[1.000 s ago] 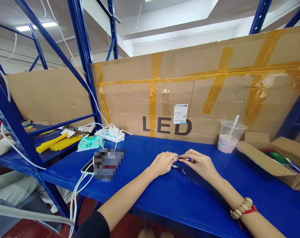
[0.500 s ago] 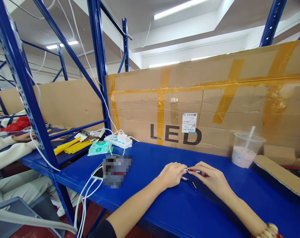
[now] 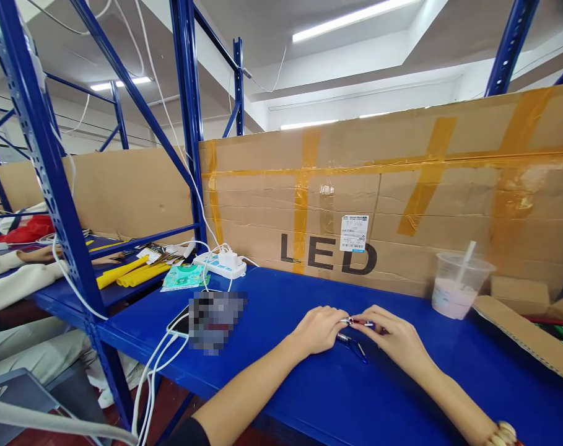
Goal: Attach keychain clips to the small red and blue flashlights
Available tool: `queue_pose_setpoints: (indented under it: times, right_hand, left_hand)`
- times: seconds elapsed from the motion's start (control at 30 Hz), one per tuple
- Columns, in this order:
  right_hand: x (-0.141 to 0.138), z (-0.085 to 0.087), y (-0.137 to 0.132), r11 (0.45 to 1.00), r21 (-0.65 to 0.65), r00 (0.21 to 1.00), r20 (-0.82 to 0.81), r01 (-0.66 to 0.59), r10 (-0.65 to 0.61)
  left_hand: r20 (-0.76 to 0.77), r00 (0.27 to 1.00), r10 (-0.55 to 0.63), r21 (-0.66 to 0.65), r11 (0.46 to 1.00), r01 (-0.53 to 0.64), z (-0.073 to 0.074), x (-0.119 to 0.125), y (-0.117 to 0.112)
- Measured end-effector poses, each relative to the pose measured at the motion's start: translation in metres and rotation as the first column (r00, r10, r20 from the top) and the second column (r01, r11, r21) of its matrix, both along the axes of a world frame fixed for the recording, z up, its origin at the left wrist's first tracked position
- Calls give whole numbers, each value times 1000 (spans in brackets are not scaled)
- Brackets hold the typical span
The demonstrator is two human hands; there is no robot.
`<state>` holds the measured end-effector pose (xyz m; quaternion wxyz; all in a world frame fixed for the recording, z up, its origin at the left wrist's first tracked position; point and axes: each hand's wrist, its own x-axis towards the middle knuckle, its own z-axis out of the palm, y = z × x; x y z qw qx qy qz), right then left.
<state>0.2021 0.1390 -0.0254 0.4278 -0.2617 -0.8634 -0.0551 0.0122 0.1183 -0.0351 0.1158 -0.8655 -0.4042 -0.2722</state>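
Observation:
My left hand (image 3: 319,329) and my right hand (image 3: 397,339) meet at mid-table on the blue shelf top (image 3: 309,396). Both pinch a small pen-like part (image 3: 355,322) with a silver tip and a red band, held level between the fingertips. Just below it, another small blue and silver pen part (image 3: 350,344) lies on the shelf, touching or nearly touching my fingers. Both hands are closed in a pinch.
A plastic cup with a pink drink and straw (image 3: 456,285) stands at the right. An open cardboard box (image 3: 527,331) sits further right. A taped cardboard wall marked LED (image 3: 402,198) backs the shelf. A phone (image 3: 181,322), power strip (image 3: 220,265) and cables lie left. Another person's sleeve (image 3: 12,282) is at far left.
The camera has tilted up and swung left, so everything sits lower in the picture. My hands keep the same pinch on the small part; nothing was let go.

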Motion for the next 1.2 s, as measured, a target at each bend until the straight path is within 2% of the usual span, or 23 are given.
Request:
queue_pose_setpoints:
  times: [0.33, 0.5, 0.73, 0.93, 1.2]
  right_hand:
    - [-3, -3, 1, 997, -77, 999, -38, -1, -2]
    - [-2, 1, 0, 999, -24, 997, -58, -43, 42]
    - [1, 8, -5, 996, 84, 999, -46, -25, 29]
    - [5, 6, -1, 998, 57, 999, -16, -40, 40]
    - [7, 5, -1, 999, 42, 1000, -2, -20, 20]
  left_hand:
    - [25, 999, -47, -20, 999, 47, 1, -3, 2]
    - [38, 997, -68, -24, 997, 69, 3, -2, 2]
    - [54, 994, -91, -49, 994, 93, 4, 0, 2]
    - [74, 988, -134, -109, 984, 142, 7, -2, -1]
    - [93, 987, -130, -94, 986, 138, 6, 0, -1]
